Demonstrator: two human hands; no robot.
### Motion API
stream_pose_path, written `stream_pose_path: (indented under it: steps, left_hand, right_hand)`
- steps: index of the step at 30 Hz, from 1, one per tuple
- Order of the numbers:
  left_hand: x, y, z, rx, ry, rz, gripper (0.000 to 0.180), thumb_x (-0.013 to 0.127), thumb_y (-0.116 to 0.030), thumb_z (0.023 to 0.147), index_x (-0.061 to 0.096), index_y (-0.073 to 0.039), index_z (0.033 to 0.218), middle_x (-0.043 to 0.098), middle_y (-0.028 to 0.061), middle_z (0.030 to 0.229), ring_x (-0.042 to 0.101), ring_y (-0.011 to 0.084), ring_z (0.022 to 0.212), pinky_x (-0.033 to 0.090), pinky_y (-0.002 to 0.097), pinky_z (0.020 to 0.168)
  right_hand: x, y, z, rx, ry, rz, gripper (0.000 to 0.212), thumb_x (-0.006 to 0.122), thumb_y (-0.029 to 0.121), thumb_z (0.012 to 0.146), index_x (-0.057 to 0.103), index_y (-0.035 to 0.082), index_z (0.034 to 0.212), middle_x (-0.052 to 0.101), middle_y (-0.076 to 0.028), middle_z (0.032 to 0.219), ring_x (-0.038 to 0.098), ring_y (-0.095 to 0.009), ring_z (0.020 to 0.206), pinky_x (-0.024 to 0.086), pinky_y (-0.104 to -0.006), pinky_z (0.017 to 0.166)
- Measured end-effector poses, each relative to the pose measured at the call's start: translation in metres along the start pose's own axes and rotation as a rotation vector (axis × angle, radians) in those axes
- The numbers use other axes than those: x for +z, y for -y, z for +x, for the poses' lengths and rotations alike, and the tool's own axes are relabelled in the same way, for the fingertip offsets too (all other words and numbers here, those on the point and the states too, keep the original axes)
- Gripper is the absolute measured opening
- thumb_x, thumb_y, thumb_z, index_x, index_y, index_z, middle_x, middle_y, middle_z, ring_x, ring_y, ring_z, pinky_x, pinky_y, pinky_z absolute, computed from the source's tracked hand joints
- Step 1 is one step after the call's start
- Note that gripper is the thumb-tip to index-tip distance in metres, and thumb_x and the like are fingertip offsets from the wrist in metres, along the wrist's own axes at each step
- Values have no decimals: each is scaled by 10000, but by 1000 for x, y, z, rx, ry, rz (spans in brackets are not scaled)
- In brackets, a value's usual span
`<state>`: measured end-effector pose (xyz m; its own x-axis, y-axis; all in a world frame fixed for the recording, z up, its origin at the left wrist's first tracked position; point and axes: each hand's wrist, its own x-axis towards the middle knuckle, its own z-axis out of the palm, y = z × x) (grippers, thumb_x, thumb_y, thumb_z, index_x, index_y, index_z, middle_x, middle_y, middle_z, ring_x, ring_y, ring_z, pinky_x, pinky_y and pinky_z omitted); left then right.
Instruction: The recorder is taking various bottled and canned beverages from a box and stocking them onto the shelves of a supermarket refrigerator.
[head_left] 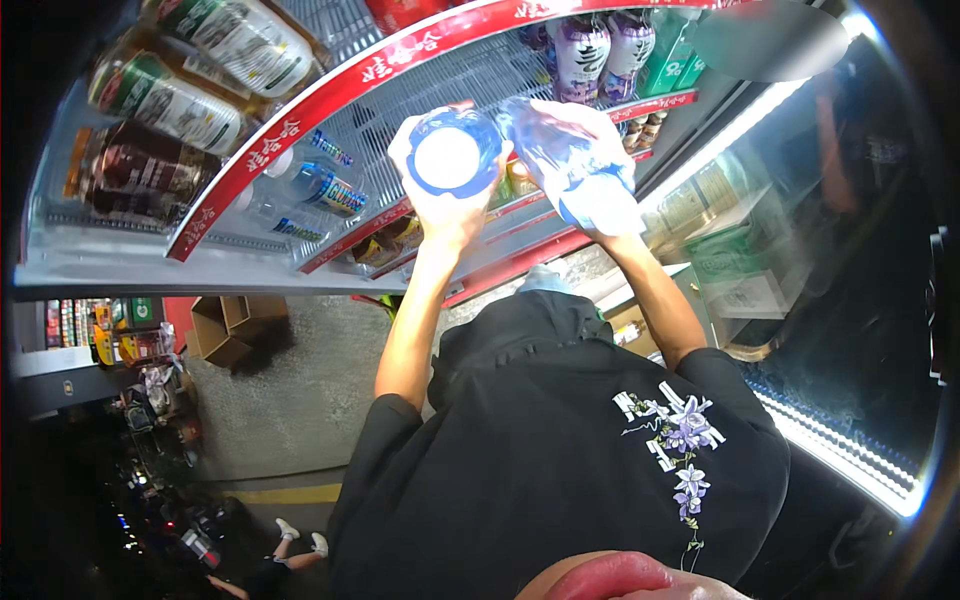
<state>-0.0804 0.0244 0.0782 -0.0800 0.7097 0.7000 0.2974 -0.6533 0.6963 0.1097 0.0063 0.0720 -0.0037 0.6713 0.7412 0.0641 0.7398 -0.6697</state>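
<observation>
Both my arms reach up to an open drinks fridge. My left hand is closed around a plastic bottle, seen end-on as a white disc in a blue ring. Close to its right, my right hand grips a second bottle, clear and blue, tilted and partly washed out by glare. Behind them runs a wire shelf with a red front strip. Left of my left hand, clear bottles with blue labels lie on a lower shelf.
Large amber bottles and a dark bottle with an orange cap fill the upper left. Purple bottles and green cartons stand at the back right. A glass door borders the right. A cardboard box is on the floor.
</observation>
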Motion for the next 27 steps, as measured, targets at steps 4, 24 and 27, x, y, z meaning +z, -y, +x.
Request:
stream_pose_path:
  steps: [4, 24, 27]
  left_hand:
    - [15, 21, 9, -125, -155, 47, 781, 960, -161, 701, 479, 9, 1292, 652, 167, 1227, 629, 252, 1129, 508, 393, 980]
    - [38, 82, 14, -159, 65, 135, 1016, 913, -306, 749, 270, 32, 1458, 438, 282, 1374, 459, 449, 1302, 404, 557, 1076]
    - [29, 71, 10, -197, 128, 97, 1021, 914, -264, 749, 251, 37, 1464, 411, 293, 1373, 434, 441, 1309, 387, 552, 1080]
  right_hand:
    - [12, -45, 30, -192, -83, -482, 749, 922, 52, 653, 538, 27, 1295, 638, -163, 1170, 641, -279, 1085, 535, -377, 970]
    - [8, -56, 53, 193, -29, -645, 950, 892, 254, 722, 347, 89, 1483, 695, -281, 1133, 695, -439, 1082, 565, -463, 944]
    - [4, -42, 42, 350, 45, -706, 1009, 902, 187, 743, 290, 17, 1527, 647, -289, 1272, 690, -352, 1151, 567, -384, 965]
